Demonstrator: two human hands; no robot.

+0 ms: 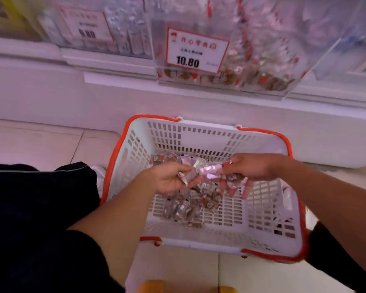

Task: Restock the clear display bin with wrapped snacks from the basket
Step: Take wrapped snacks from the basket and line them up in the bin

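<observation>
Crouching over the white basket point(207, 134) on the floor, a person works both hands above the wrapped snacks point(190, 206) heaped inside. Left hand point(169, 180) grasps several wrappers; right hand point(249, 168) pinches others. The clear display bin point(262, 60), price-tagged 10.80, stands beyond on the shelf.

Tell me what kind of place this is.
Most likely a snack or candy shop aisle. A clear display bin of wrapped snacks carries a price tag reading 10.80, and a white shopping basket with orange handles sits on the tiled floor.
</observation>
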